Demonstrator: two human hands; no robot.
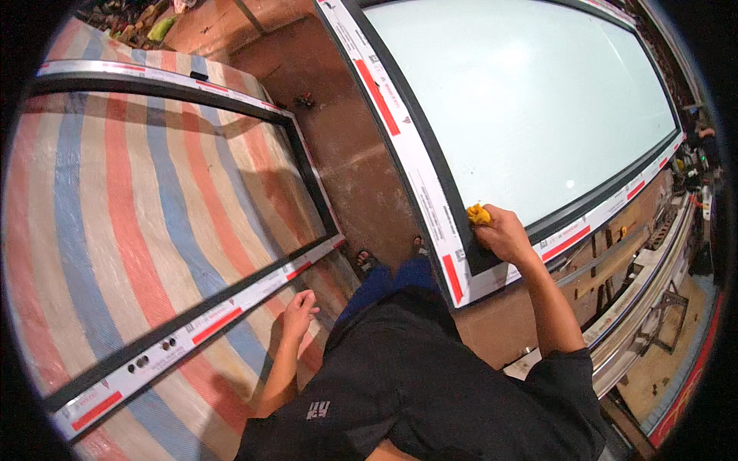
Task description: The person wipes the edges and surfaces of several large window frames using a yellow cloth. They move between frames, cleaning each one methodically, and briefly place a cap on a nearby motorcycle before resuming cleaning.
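Grasps a yellow cloth (479, 215) in the right grip (503, 235), with fingers wrapped round it, at the near left corner of the right frame (415, 173), over the dark border (429, 150) beside the pale pane (553, 115). Cannot tell of contact between cloth and border. Holds the left grip (300, 313) released, with fingers loosely curled, close to the near side of the left frame (250, 302), with striped sheet (192, 392) behind. Has both frames edged with white film (428, 203) marked in red, and the left one lying on the sheet, well apart from the right one. Stands between them on brown floor (357, 169), in black shirt (430, 376) and blue trousers (369, 296)
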